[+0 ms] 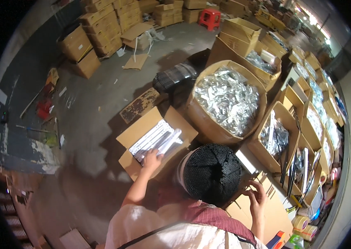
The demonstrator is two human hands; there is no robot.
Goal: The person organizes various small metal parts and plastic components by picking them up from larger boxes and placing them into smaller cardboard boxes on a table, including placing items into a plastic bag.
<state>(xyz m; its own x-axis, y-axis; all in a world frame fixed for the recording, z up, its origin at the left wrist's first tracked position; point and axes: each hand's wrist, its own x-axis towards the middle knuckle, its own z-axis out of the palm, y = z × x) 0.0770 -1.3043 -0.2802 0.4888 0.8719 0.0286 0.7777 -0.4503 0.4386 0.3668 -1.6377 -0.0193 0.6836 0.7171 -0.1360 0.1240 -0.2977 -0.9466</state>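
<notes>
My left hand (152,160) reaches into an open carton (124,161) in front of me. Its fingers close on a clear plastic packet (169,142) lying slantwise over white slotted strips (152,135). What is inside the packet is hard to make out. My right hand (257,195) is off to the right, above a flat cardboard surface (242,212). Its fingers are bent and apart, and nothing shows between them. A rounded black cap-like shape with a scaly texture (212,172) sits between my arms and hides part of the carton's near side.
A large carton of shiny clear packets (227,99) stands beyond the carton, near a black wrapped bundle (175,77). Rows of cartons (281,137) with strips and rods line the right. Stacked cartons (102,31) and a red stool (210,19) stand far back. Tape rolls (305,227) lie lower right.
</notes>
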